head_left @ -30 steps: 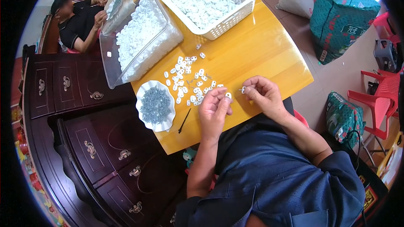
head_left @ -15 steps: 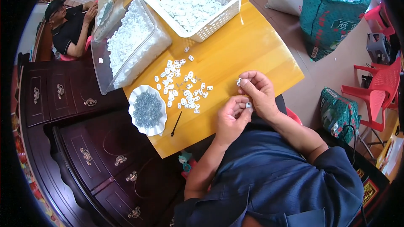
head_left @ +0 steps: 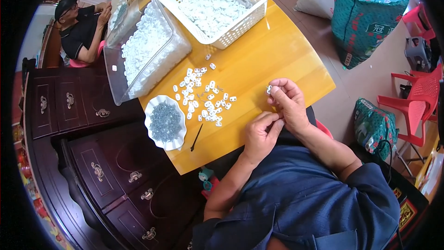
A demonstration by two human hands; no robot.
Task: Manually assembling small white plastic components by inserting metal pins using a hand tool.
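The right hand (head_left: 287,103) pinches a white piece (head_left: 269,90); at its seven o'clock is the left hand (head_left: 262,133), at nine a dish (head_left: 172,146).

Compared with a second ago, the left hand (head_left: 260,135) has moved farther to the right of the scalloped white bowl (head_left: 172,146), closing the gap to the right hand (head_left: 290,104), and its fingertips are now right up against that hand's curled fingers. The small white two-holed plate that showed in its pinch is now hidden. Loose white plates (head_left: 233,98) right of the bowl, partly covered earlier, lie uncovered.
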